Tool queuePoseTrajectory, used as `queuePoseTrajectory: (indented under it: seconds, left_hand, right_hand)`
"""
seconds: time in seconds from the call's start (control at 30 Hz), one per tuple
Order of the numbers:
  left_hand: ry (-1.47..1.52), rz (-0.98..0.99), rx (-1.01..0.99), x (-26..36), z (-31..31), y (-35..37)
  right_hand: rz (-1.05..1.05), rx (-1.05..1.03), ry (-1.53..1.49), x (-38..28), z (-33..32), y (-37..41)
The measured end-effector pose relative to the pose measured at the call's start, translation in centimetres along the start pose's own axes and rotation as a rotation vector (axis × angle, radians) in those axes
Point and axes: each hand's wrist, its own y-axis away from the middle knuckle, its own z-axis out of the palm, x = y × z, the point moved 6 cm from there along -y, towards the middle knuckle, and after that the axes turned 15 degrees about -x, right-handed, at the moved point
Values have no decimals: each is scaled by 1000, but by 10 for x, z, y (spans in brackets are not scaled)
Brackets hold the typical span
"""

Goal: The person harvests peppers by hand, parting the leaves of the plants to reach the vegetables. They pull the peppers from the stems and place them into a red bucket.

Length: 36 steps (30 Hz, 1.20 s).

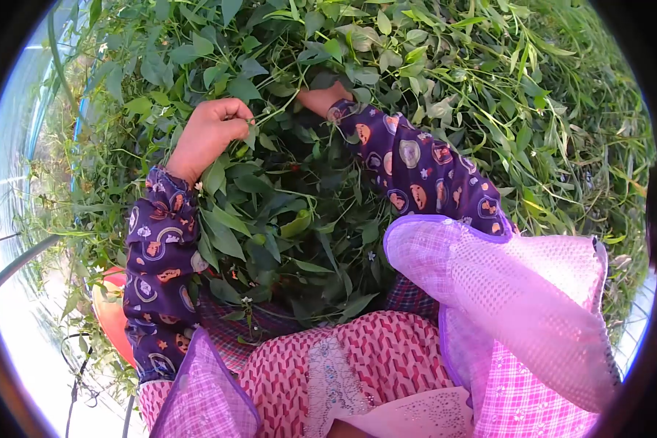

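My left hand is closed in a pinch, its thumb and forefinger together on a thin green plant stem at the left of the gap in the leaves. Farther in, my right hand reaches into the foliage from the right. Leaves cover its fingers, and I cannot tell what they hold. Around both hands grow dense leafy plants with small white flowers. Below them, between my forearms, is a shaded hollow among stems and leaves.
An orange-red object sits beside my left sleeve, partly hidden. Clear plastic sheeting and a dark curved pole stand at the left. Grassy, narrow-leaved growth fills the right. Loose pink cloth hangs near my right arm.
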Motion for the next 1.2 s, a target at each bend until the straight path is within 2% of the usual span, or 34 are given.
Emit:
queuePoseTrajectory:
  seconds: [0.07,0.1,0.13,0.2,0.23,0.3,0.33,0.4,0.43,0.5,0.57,0.6,0.63,0.67,0.7,0.73,0.77,0.8,0.83,0.87,0.93,1.0,1.07,1.1,1.13,1.17,1.2]
  left_hand:
    - [47,12,8,-4,-1,1]
    - [33,20,4,-6,-2,0]
    - [20,27,0,-7,-2,-1]
    - [3,35,-9,-6,1,-3]
    - [-13,26,-13,-7,3,-4]
    - [-28,21,-11,-10,6,-5]
    - [-94,58,2,-8,7,-5]
    - [-162,96,24,-3,7,-4]
    - [-168,95,31,0,9,-4]
    - [-194,117,38,-2,9,-5]
    - [-191,128,47,-7,10,-7]
    - [-192,140,45,-8,11,-9]
    - [-154,383,71,3,12,-1]
    - [-157,390,69,7,14,0]
    - [-207,192,62,1,16,-4]
    - [-257,-6,56,-5,16,-6]
    - [-284,91,19,-7,15,-11]
    - [-289,94,19,-12,17,-13]
    - [-325,183,79,-8,17,-10]
    - [-360,272,136,-6,17,-6]
    - [-323,234,115,-11,18,-10]
    - [-419,323,143,-14,16,-12]
    - [-362,251,124,-14,13,-11]
    - [-405,367,217,-13,9,-11]
    - [-449,480,315,-13,5,-11]
    - [-491,591,413,-11,4,-6]
    - [-440,277,246,-5,2,-3]
  right_hand:
    - [421,-566,21,-62,-31,55]
    - [335,-573,-186,-78,-39,74]
    - [343,-574,-176,-83,-48,90]
    - [397,-374,-876,-93,-64,118]
    - [399,-374,-866,-111,-70,131]
    - [435,-204,-674,-144,-93,149]
    - [323,-307,-611,-140,-98,146]
    - [-149,-219,400,-165,-114,155]
    - [-155,-224,403,-181,-113,163]
    - [120,-278,-193,-218,-113,176]
    - [168,-532,-375,-257,-82,178]
    - [120,-586,-341,-283,-63,180]
    - [124,-693,-415,-305,-38,181]
    - [51,-758,-562,-335,-12,186]
    - [100,-888,-567,-358,15,193]
    - [41,-1015,-714,-381,50,199]
    - [13,-1251,-672,-399,89,204]
    - [-74,-1283,-512,-426,106,217]
    - [-167,-1221,-359,-444,132,229]
    - [-171,-1220,-360,-453,167,246]
    - [-381,-602,4,-457,194,253]
    - [-675,-837,12,-432,139,210]
    - [-747,-604,-220,-394,73,173]
    - [-615,-524,-124,-362,46,156]
    - [-447,-548,-236,-318,26,137]
    - [-325,-442,-264,-285,-6,125]
    - [-114,-453,-267,-252,-33,118]
